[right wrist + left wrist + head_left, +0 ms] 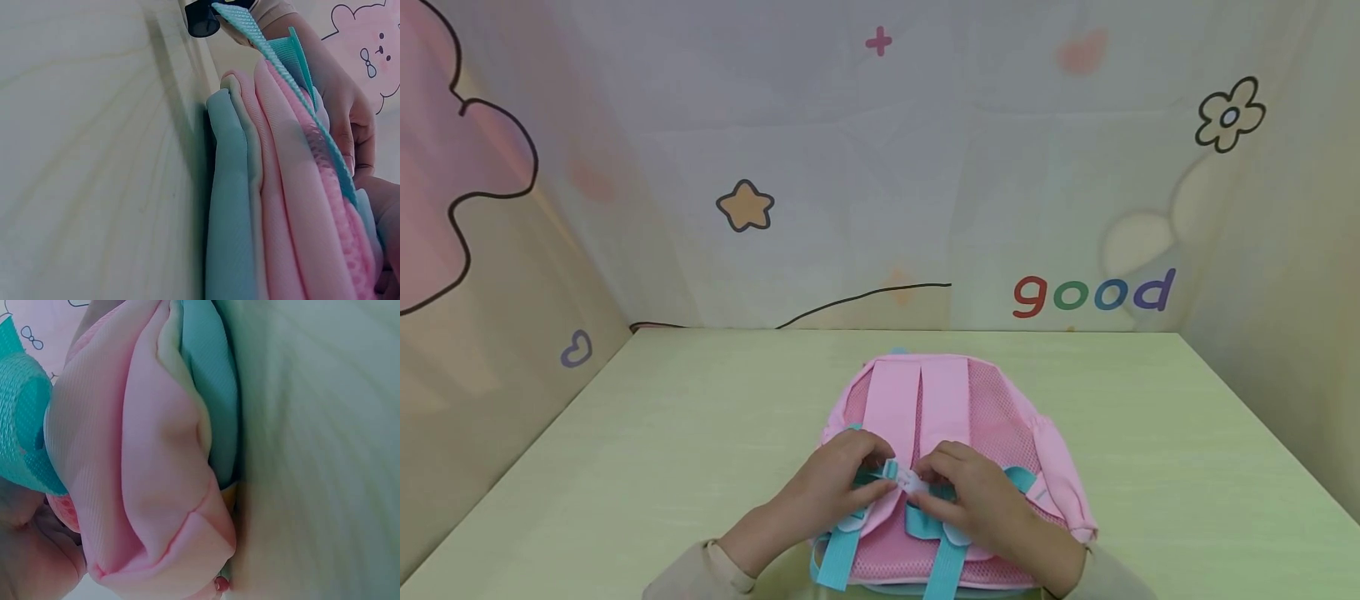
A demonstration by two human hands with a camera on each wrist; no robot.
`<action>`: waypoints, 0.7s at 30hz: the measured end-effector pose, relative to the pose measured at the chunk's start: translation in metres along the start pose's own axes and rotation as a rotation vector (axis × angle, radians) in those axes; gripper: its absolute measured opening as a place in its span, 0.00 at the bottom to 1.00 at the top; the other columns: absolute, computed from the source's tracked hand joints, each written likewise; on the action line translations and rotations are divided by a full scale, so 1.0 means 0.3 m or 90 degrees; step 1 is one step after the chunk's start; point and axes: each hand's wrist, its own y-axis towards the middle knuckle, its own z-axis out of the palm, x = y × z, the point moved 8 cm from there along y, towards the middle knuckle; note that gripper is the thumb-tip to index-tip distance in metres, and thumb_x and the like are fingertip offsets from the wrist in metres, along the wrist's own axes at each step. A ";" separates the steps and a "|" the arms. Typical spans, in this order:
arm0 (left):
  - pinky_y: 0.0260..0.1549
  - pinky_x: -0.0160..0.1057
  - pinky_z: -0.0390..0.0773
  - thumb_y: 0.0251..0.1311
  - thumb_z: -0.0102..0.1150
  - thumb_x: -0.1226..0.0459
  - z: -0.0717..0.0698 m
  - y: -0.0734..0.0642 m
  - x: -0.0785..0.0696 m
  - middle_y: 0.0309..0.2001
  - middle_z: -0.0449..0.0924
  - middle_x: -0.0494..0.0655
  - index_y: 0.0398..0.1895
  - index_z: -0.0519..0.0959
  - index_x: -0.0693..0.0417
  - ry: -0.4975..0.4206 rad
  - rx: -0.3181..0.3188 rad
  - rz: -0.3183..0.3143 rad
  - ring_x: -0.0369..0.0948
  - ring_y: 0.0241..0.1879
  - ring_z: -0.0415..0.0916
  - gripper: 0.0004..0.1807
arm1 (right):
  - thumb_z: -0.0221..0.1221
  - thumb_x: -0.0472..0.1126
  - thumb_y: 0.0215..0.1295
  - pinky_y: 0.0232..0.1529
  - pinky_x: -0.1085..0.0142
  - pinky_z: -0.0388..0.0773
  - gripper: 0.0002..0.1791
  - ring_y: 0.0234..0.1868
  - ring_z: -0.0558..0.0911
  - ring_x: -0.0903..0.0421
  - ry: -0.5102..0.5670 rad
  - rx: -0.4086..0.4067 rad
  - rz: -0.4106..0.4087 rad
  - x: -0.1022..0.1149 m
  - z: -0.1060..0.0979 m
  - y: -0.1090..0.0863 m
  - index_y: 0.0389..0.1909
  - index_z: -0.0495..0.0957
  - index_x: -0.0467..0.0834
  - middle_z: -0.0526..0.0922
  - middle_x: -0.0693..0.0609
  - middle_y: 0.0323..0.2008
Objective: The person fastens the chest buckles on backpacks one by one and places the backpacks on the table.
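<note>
A pink child's backpack (1000, 408) lies with its mesh back and two shoulder straps facing up. Over its middle, a small white buckle (910, 481) on teal webbing sits between both hands. My left hand (831, 483) pinches the buckle's left end, where the teal strap (890, 469) joins it. From the other side, my right hand (977, 492) pinches the right end. Fingers cover parts of the buckle, so I cannot tell whether its halves are joined. In the right wrist view, the left hand (353, 122) bends over the backpack's pink edge (294, 187).
Two loose teal strap ends (838, 558) hang toward the table's near side. The backpack rests on a pale green table (662, 450). Printed cloth walls (850, 167) stand at the back and sides. A black wrist device (204, 20) shows on the left arm.
</note>
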 end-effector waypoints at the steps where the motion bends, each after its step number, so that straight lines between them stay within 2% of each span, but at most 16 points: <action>1: 0.40 0.30 0.77 0.59 0.64 0.63 0.000 0.000 0.000 0.38 0.78 0.44 0.41 0.77 0.56 0.003 -0.002 0.000 0.37 0.38 0.73 0.10 | 0.66 0.43 0.58 0.33 0.76 0.77 0.08 0.32 0.75 0.68 0.000 0.000 0.000 0.000 0.000 0.000 0.36 0.80 0.45 0.77 0.60 0.31; 10: 0.37 0.29 0.75 0.57 0.66 0.64 -0.001 -0.004 -0.002 0.35 0.77 0.42 0.39 0.78 0.55 0.027 -0.012 0.012 0.35 0.36 0.70 0.09 | 0.66 0.42 0.58 0.34 0.76 0.77 0.08 0.32 0.75 0.67 0.002 -0.003 -0.004 -0.001 0.005 0.001 0.37 0.80 0.45 0.77 0.59 0.31; 21: 0.38 0.29 0.76 0.56 0.66 0.64 0.007 -0.007 -0.011 0.35 0.79 0.42 0.39 0.79 0.54 0.020 -0.010 0.026 0.35 0.37 0.71 0.09 | 0.66 0.43 0.59 0.35 0.76 0.75 0.08 0.33 0.73 0.67 -0.010 0.006 -0.022 0.013 0.007 0.001 0.37 0.80 0.46 0.76 0.60 0.32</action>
